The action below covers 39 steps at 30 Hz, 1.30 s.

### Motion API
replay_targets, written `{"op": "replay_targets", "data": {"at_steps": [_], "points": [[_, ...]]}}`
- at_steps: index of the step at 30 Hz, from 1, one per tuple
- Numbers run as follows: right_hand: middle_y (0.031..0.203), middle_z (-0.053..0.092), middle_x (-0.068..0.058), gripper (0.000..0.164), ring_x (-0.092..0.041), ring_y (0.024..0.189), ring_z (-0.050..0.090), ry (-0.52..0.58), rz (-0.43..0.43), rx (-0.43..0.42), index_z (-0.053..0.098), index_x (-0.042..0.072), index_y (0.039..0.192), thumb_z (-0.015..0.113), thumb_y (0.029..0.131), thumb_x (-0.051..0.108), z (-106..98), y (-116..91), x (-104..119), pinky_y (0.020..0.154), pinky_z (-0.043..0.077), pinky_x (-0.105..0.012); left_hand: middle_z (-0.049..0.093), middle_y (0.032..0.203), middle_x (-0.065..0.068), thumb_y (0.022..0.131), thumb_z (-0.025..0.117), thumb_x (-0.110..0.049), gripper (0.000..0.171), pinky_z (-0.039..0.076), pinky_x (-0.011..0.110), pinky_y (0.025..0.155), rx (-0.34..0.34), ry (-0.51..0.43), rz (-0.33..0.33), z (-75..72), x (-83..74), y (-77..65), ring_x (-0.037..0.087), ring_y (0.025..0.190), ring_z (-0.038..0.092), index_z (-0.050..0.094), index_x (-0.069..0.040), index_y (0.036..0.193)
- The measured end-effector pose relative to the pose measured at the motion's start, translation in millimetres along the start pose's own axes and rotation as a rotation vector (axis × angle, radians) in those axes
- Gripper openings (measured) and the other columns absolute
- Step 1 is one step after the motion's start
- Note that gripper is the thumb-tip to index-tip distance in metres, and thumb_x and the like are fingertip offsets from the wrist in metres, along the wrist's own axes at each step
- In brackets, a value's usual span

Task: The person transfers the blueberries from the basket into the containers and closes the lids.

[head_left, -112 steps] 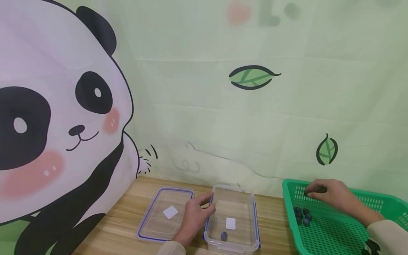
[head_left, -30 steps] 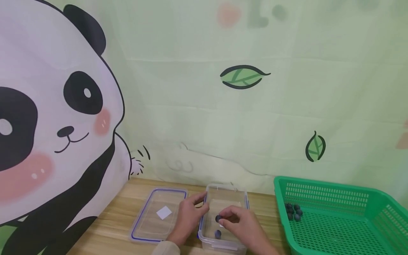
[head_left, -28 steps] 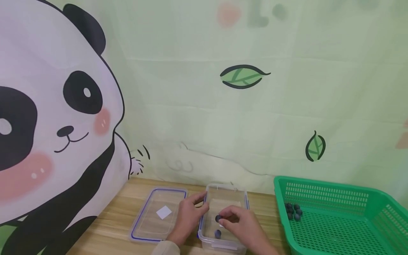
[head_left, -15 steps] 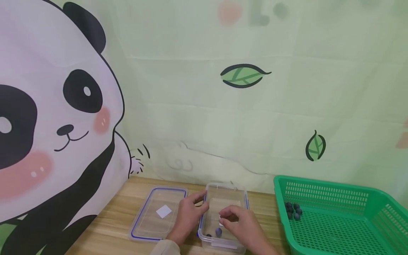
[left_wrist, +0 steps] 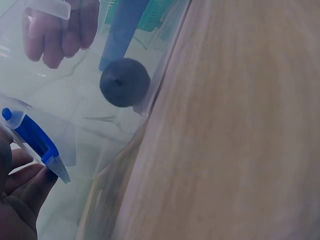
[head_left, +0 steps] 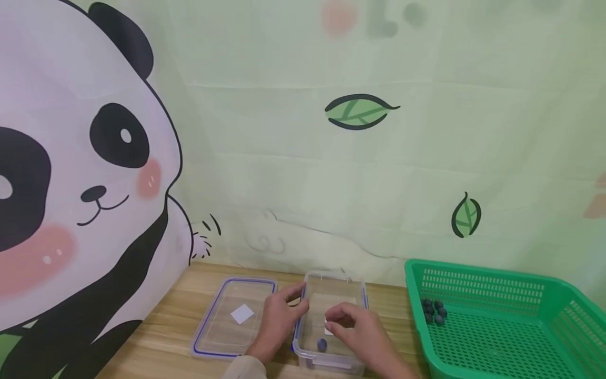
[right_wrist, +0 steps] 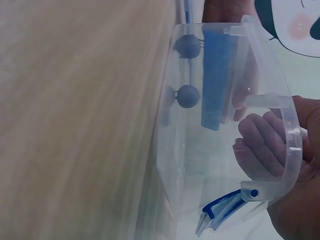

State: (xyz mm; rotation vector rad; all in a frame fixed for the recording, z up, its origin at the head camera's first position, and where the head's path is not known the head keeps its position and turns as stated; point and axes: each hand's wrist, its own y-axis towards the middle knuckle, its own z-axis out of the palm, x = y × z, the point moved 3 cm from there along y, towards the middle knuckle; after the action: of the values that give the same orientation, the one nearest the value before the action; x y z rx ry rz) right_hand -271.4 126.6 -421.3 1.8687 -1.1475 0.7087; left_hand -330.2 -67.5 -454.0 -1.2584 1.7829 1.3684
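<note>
A clear plastic food container [head_left: 330,363] with blue side latches stands without its lid on the wooden table. My left hand [head_left: 279,321] grips its left side, thumb and index finger at the rim beside a blue latch [left_wrist: 36,140]. Over the container hangs my right hand [head_left: 362,334], fingers loosely bent with nothing between them. One blueberry [head_left: 322,345] lies near the container's front end in the head view. The right wrist view shows two through the wall, a lower blueberry [right_wrist: 188,96] and an upper blueberry [right_wrist: 188,46]. A white label [head_left: 328,328] is partly hidden behind my right fingers.
The blue-edged clear lid [head_left: 219,337], with a white label [head_left: 242,314], lies flat to the left. A green plastic basket [head_left: 422,337] stands on the right, several blueberries [head_left: 439,319] in its left corner. A panda-printed cloth [head_left: 284,158] hangs behind the table.
My right hand came from the basket with a blueberry and released it into the container; the berry dropped near the front left, then went out of sight in the head view. My left hand stayed put.
</note>
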Motion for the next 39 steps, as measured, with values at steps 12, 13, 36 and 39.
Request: {"op": "replay_targets", "data": {"at_steps": [12,13,36,39], "points": [[0.102,0.079,-0.006,0.015,-0.02,0.093,0.075,0.113,0.053,-0.075,0.078,0.003,0.108,0.08,0.095,0.012,-25,1,27,0.079,0.061,-0.024,0.075,0.12,0.021,0.087,0.075,-0.002,0.041,0.061,0.047,0.093,-0.022,-0.036,0.019,0.1,3.0,0.9,0.04,0.114,0.072,0.073,0.005,0.127],[0.103,0.079,-0.006,0.016,-0.02,0.094,0.075,0.114,0.058,-0.082,0.078,0.004,0.109,0.08,0.095,0.013,-29,1,30,0.08,0.061,-0.024,0.076,0.119,0.021,0.087,0.075,-0.002,0.041,0.061,0.047,0.093,-0.023,-0.044,0.02,0.3,3.0,0.5,0.04,0.113,0.072,0.073,0.005,0.127],[0.111,0.079,0.001,0.02,-0.014,0.096,0.075,-0.09,-0.169,-0.101,0.078,0.011,0.117,0.077,0.099,0.02,-142,10,115,0.08,0.061,-0.026,0.076,0.119,0.021,0.088,0.074,-0.004,0.042,0.061,0.042,0.092,-0.012,-0.023,0.015,-0.8,1.7,1.1,0.04,0.113,0.072,0.072,0.005,0.129],[0.114,0.078,0.001,0.024,-0.013,0.099,0.075,-0.147,-0.127,-0.101,0.077,0.012,0.121,0.076,0.1,0.025,-160,12,108,0.083,0.06,-0.024,0.076,0.12,0.02,0.088,0.074,-0.004,0.041,0.062,0.041,0.092,-0.011,-0.018,0.012,-0.1,1.4,0.4,0.039,0.114,0.073,0.072,0.005,0.129]]}}
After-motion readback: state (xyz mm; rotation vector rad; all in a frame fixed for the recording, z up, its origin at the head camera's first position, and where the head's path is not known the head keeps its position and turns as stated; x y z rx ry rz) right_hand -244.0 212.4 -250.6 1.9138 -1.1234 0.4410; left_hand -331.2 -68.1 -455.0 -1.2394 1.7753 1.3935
